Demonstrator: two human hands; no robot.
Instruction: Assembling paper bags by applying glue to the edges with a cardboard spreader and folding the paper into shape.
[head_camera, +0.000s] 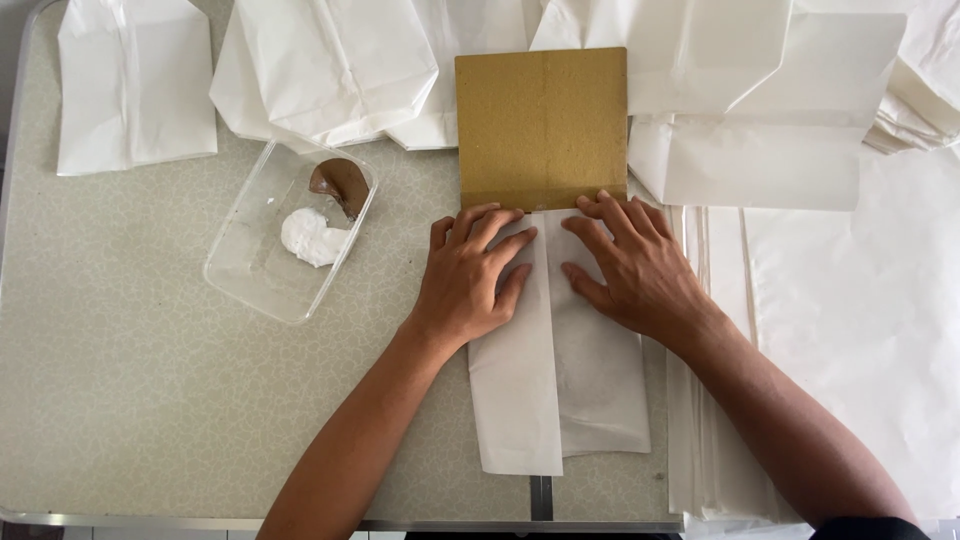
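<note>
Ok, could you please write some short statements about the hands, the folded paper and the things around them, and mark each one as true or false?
1. Both hands press flat on the folded white paper. True: the left hand and the right hand lie side by side on it.
2. The brown cardboard piece lies under the person's forearms. False: it lies beyond the fingertips, at the paper's far end.
3. The clear plastic container holds a white paste. True: a brown tool also rests inside it.
4. The container is to the right of the hands. False: it is to their left.
5. The right hand holds a brush. False: it is empty and flat.
</note>
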